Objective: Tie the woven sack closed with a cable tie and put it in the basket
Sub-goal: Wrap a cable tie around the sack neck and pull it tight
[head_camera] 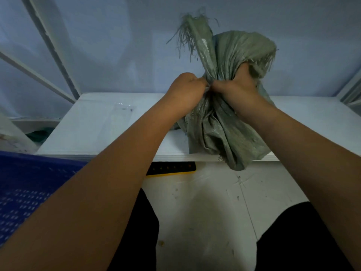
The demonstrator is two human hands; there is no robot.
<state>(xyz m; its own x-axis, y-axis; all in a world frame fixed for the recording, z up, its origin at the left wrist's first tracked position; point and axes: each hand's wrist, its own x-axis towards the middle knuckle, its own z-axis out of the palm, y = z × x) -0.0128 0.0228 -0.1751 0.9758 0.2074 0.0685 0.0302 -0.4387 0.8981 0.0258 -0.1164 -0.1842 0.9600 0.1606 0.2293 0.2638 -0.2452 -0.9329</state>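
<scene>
Slippage is the chief danger here, as I judge it. The basket [23,192] sits low at the far left, beyond the near left corner of the table [97,126] and well apart from the load. The carry across will therefore need a firm hold, or the neck may pull loose on the way.

No cable tie can be made out between the fists, so I cannot tell whether one is round the neck yet. If none is cinched, any easing of the left hand [185,90] would let the gathered pleats of the woven sack [224,132] spring apart. A tie would then bite on only part of the mouth. The frayed strands at the top could also get trapped under a band and leave it slack.

The sack stands toward the right end of the table, and its lower corner hangs over the near edge. A hard tug toward the person might drag it off onto the floor.

Both bare forearms reach forward and converge on the neck. The left hand is fisted, knuckles up, its fingers curled into the fabric on the neck's left side. The right hand [240,89] touches it and is clamped round the bunched neck just under the flared mouth.
</scene>
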